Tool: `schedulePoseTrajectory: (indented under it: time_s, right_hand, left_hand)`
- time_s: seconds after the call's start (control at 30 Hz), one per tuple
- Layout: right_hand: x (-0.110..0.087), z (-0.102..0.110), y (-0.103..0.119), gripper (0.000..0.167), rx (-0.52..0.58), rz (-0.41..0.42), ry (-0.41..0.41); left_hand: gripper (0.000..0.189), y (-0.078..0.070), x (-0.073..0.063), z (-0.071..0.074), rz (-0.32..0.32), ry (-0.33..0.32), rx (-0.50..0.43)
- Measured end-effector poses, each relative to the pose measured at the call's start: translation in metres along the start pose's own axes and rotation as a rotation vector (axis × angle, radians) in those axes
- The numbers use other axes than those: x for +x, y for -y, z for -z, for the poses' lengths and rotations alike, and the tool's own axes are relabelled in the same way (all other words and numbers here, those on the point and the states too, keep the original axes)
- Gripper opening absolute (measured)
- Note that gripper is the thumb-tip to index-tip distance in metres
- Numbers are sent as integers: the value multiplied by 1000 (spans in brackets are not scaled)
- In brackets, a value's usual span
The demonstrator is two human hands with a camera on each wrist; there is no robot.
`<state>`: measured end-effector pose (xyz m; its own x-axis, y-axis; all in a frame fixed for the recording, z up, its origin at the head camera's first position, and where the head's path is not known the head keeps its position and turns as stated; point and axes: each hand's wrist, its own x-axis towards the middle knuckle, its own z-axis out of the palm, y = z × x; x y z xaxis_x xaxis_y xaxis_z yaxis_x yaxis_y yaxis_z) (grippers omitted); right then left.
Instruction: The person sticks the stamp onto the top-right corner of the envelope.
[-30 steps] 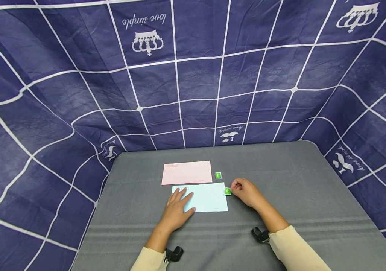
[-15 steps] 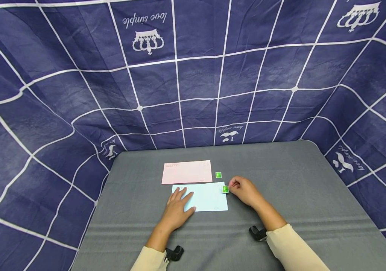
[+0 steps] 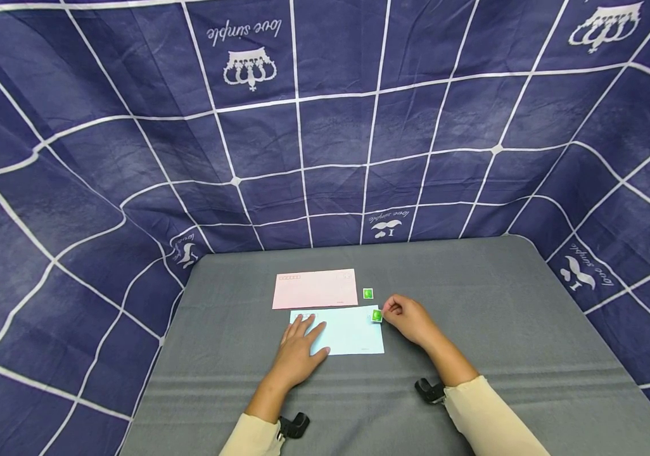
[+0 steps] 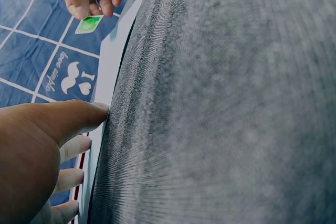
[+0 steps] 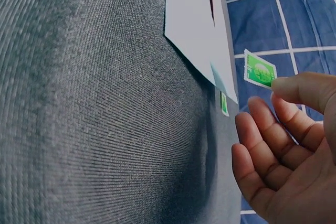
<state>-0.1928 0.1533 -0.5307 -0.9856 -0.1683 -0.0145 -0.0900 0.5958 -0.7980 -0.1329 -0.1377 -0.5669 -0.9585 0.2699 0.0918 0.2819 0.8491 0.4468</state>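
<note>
My right hand [image 3: 410, 318] pinches a green postage stamp with a white perforated edge [image 5: 260, 69] by one corner, between thumb and forefinger. In the head view the stamp overlaps the upper right corner of a pale blue envelope [image 3: 350, 335]; the right wrist view shows it raised above the table. With fingers spread, my left hand [image 3: 298, 358] rests flat on the left part of that envelope. A pink envelope [image 3: 315, 290] lies just behind the blue one. Beside its right end lies a second green stamp [image 3: 367, 294].
A grey cloth-covered table [image 3: 473, 291] carries everything. Behind and at both sides hangs a dark blue curtain with white grid lines [image 3: 336, 133]. Each wrist wears a small black camera, such as the left one [image 3: 295, 425].
My right hand has moved a little left, carrying the stamp from beside the blue envelope's right edge to over its upper right corner. The left hand has stayed in place.
</note>
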Motion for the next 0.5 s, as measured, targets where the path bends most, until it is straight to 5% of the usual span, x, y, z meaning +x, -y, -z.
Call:
schedulePoseTrajectory:
  time_s: [0.5]
  right_hand:
    - [3, -6, 2, 5, 14, 21, 5]
  left_hand:
    - [57, 0, 0, 1, -3, 5, -12]
